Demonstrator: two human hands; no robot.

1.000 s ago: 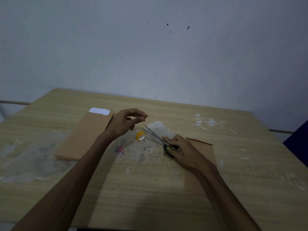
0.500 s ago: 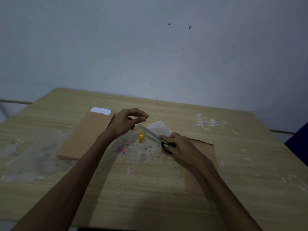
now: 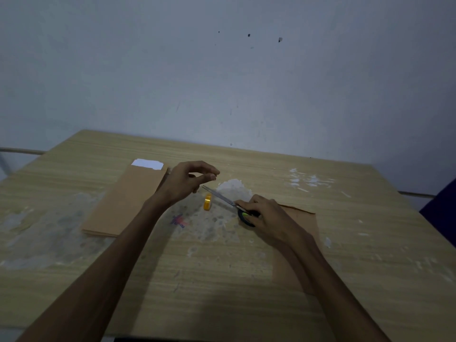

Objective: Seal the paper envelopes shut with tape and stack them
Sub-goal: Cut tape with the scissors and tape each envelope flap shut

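Head view: right hand [image 3: 269,215] gripping scissors [image 3: 222,197] beside tape roll [image 3: 207,201]; left hand [image 3: 187,181] raised, fingertips pinched, contents indiscernible.

Dim, bluish light; soft focus; slight wide-angle bowing at edges.

No legible text, label, brand, number or sign appeared anywhere. White slip [image 3: 147,164] left of left hand [image 3: 183,181] showed blank. Red-blue mark on table [image 3: 222,280] below that hand was too blurred to read.
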